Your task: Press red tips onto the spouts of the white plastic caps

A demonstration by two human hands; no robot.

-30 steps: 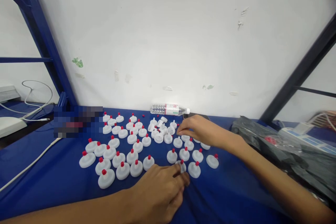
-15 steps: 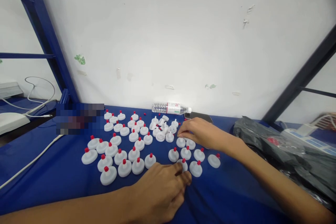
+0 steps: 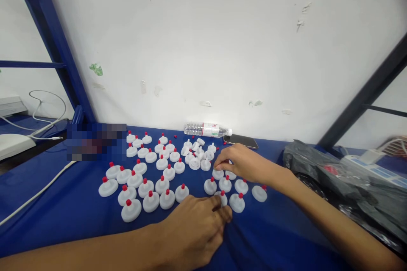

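Observation:
Many white, round squeeze-bottle caps with small red tips (image 3: pixel 131 211) stand on the blue table. My right hand (image 3: pixel 240 161) reaches in from the right, thumb and fingers pinched at the top of one white cap (image 3: pixel 218 174); its tip is hidden by the fingers. My left hand (image 3: pixel 203 226) rests low in the middle, fingers curled beside a red-tipped cap (image 3: pixel 223 198) that it partly covers. Whether those fingers hold anything is hidden. Beyond the right hand lies a pile of white caps without red tips (image 3: pixel 195 163).
A clear plastic bottle (image 3: pixel 208 129) lies by the wall, with a phone (image 3: pixel 241 141) next to it. Several loose red tips (image 3: pixel 175 136) lie near the back. Grey plastic bags (image 3: pixel 343 182) and a power strip (image 3: pixel 372 169) are on the right. A white cable (image 3: pixel 38 194) runs along the left.
My right hand has shifted slightly left and down, its fingertips now on top of the white cap. The left hand has stayed in about the same place.

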